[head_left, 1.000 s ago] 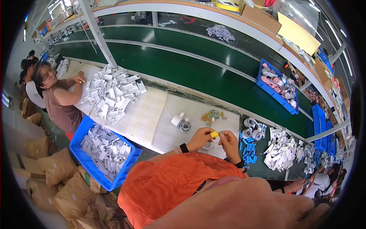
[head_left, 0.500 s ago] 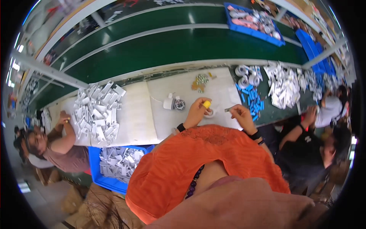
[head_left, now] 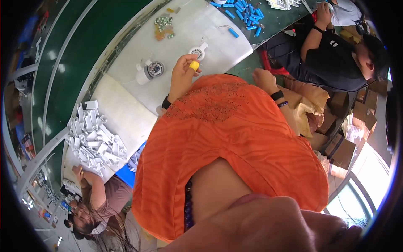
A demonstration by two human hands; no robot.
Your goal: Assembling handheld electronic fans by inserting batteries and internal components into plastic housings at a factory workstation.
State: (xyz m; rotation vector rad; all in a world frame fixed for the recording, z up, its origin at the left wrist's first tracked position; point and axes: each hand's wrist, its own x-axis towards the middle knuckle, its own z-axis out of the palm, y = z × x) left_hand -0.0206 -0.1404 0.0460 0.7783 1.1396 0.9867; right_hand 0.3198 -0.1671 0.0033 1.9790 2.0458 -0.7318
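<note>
Factory assembly line, green conveyor belt [head_left: 63,59], white workbench [head_left: 126,113], heaped white parts [head_left: 94,138], seated workers [head_left: 336,54]
</note>
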